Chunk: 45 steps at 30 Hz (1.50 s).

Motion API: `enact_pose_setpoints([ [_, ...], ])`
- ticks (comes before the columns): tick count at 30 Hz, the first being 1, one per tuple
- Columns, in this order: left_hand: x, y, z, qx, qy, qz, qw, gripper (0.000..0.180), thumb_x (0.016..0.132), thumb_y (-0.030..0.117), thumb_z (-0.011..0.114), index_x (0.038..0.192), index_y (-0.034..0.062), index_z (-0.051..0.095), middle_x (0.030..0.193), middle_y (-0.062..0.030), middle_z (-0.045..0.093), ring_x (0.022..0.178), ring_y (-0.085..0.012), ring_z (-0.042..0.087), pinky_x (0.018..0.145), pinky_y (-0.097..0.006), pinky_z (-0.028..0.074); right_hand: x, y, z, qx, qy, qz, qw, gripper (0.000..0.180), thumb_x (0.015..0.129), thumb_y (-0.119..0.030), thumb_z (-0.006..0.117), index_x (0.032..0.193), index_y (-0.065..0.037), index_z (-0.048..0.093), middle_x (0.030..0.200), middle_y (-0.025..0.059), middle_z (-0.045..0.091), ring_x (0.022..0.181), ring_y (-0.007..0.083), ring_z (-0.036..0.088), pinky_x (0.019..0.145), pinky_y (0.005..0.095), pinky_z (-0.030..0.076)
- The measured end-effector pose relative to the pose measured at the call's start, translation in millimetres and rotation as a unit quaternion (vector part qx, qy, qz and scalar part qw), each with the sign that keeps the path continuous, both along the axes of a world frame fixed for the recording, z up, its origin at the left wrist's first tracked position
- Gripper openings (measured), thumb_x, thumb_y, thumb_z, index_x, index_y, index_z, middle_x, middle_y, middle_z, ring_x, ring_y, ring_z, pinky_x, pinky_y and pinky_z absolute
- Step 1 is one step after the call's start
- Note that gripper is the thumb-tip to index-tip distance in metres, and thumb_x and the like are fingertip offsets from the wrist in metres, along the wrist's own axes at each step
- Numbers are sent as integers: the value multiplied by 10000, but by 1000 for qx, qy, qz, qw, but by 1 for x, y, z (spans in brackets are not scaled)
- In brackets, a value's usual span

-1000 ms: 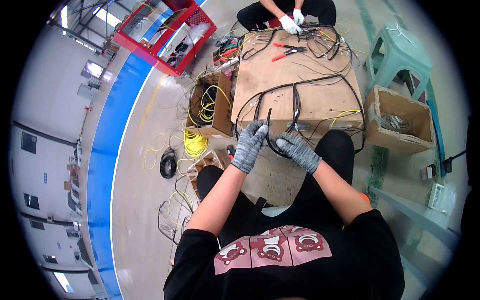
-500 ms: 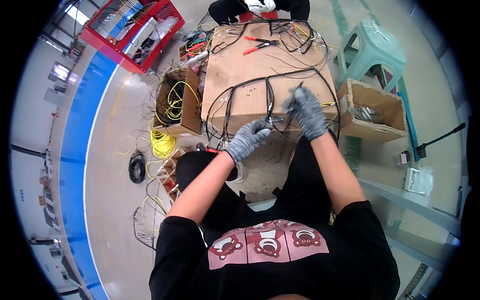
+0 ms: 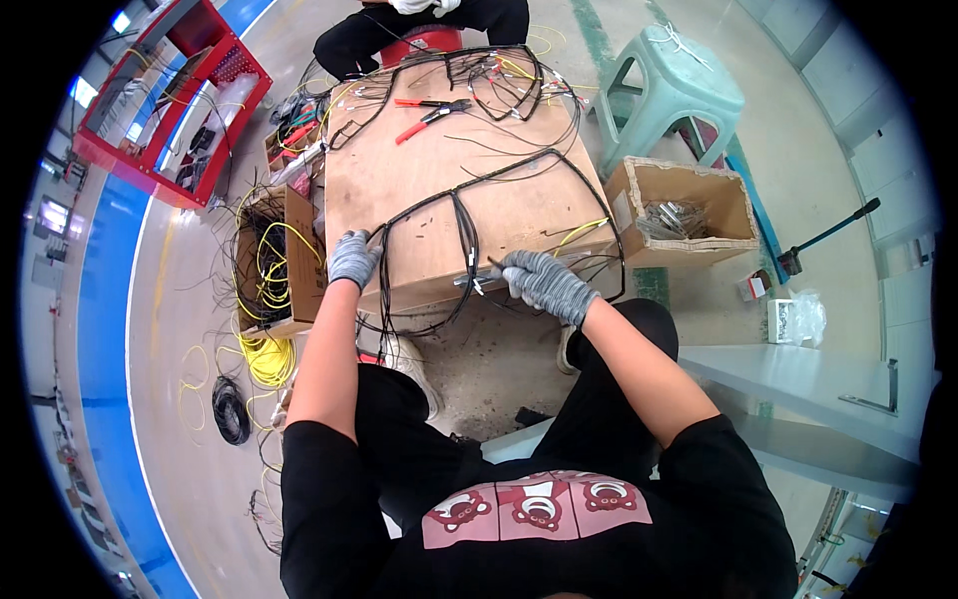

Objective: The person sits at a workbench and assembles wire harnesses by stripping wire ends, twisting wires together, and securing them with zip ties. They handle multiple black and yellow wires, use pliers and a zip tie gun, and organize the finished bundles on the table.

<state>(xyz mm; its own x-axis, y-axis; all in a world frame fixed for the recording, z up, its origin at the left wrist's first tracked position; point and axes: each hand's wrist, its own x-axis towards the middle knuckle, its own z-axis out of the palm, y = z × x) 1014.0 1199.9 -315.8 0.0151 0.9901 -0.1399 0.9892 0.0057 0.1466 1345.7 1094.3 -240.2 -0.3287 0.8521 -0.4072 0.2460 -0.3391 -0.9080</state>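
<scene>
A black wire harness (image 3: 504, 172) lies in an arch across the near half of a wooden board (image 3: 429, 165), its branches hanging over the front edge. My left hand (image 3: 354, 258), in a grey knitted glove, is closed on the harness at its left bend. Beyond the front edge, toward the right, my gloved right hand (image 3: 549, 285) pinches a short dark thing, too small to make out. Close to those fingertips, the middle branch (image 3: 467, 235) hangs down with white tags and a silvery piece at its end. Red-handled pliers (image 3: 429, 118) rest farther back.
Another person sits on a red stool (image 3: 424, 42) at the far side. Left are a red cart (image 3: 165, 110), a carton of wires (image 3: 297, 250) and a yellow cable coil (image 3: 267, 361). Right are a green stool (image 3: 674, 85) and a carton with metal parts (image 3: 689, 245).
My left hand has left the middle branch and moved to the harness's left bend. My right hand has come down toward the front edge. The whole view has shifted.
</scene>
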Motion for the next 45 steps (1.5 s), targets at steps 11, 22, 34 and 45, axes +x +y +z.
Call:
enact_pose_setpoints([
  [11,50,52,-18,-23,120,-35,992,324,776,157,611,1093,126,552,1161,-119,542,1083,-299,524,882,-412,444,128,107,-68,149,-515,-169,827,226,875,-220,493,965,-30,574,950,212,631,909,397,595,769,434,479],
  [22,71,74,-28,34,74,-178,981,172,778,93,521,934,117,589,998,-117,613,963,-297,594,777,-431,479,200,45,-137,87,-502,-57,859,364,783,-253,582,1094,-65,592,1065,225,594,1032,378,549,880,431,445],
  [34,17,30,-14,-53,-61,-21,996,318,780,166,617,1094,122,590,1157,-135,569,1084,-296,540,916,-379,437,87,65,-102,314,-263,-73,909,180,869,-164,510,1000,-59,575,794,69,580,713,194,548,687,321,461],
  [45,59,-11,-13,-103,-35,-81,991,337,732,235,658,1000,54,564,996,-176,611,964,-347,577,823,-413,465,-40,88,-128,180,-340,-110,917,326,743,-238,634,969,-8,587,938,202,632,946,368,586,817,409,471],
])
